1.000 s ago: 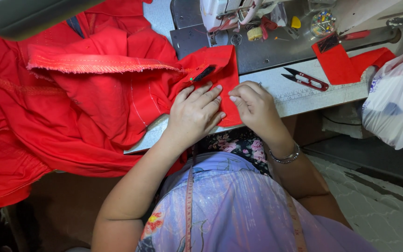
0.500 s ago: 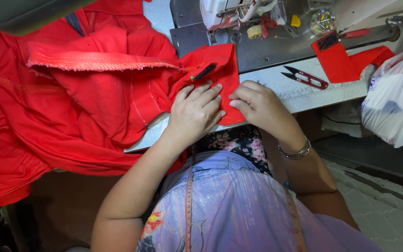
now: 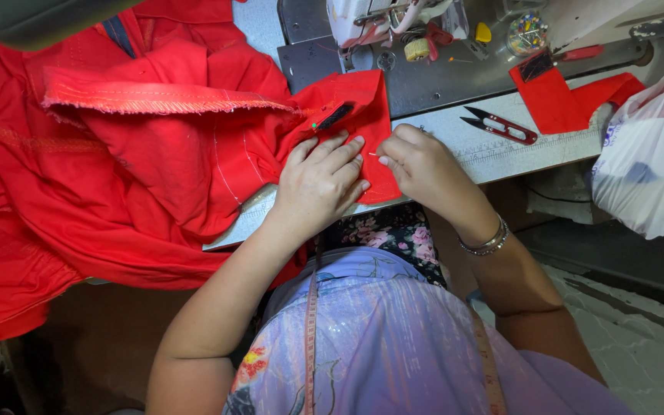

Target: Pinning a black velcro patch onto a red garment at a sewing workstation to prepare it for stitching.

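Now — two hands: left hand (image 3: 320,180) | right hand (image 3: 416,165) | one red fabric (image 3: 155,177)

Right hand (image 3: 423,165) closer to left hand (image 3: 320,180).

White plastic bag (image 3: 651,161) — far right

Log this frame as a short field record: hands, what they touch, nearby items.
left hand: left hand flat on the red woven fabric, pressing it to the table
right hand: right hand pinching a thin pin at the fabric's edge
on fabric: small black patch
nearby: red-handled thread snips, white plastic bag
behind: grey sewing machine
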